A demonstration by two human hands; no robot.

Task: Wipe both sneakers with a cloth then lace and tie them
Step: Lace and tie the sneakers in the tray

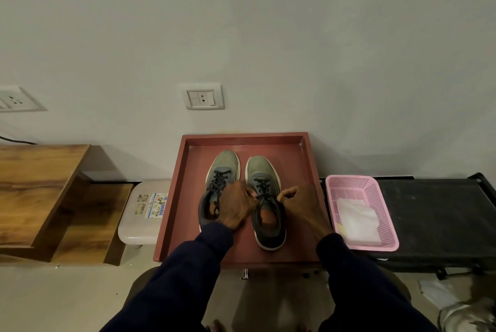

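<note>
Two curled hands, left hand (236, 207), right hand (302, 211) — pinching laces (264, 189) of one sneaker (261, 168).

Pink basket (361, 211) flanks the red tray (171, 197); sneakers (264, 197) crowd its middle.

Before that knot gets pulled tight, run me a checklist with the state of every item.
1. Placement: left sneaker and right sneaker both sit on the tray, ok.
2. Lacing: the right sneaker's laces cross up the eyelets, ok.
3. Grip: left hand and right hand each pinch those laces, ok.
4. Other knot: left sneaker tied, cannot tell; the left hand covers its top.
5. Clutter: cloth lies in the pink basket, off the tray, ok.
6. Wiping done: cannot tell.
</note>
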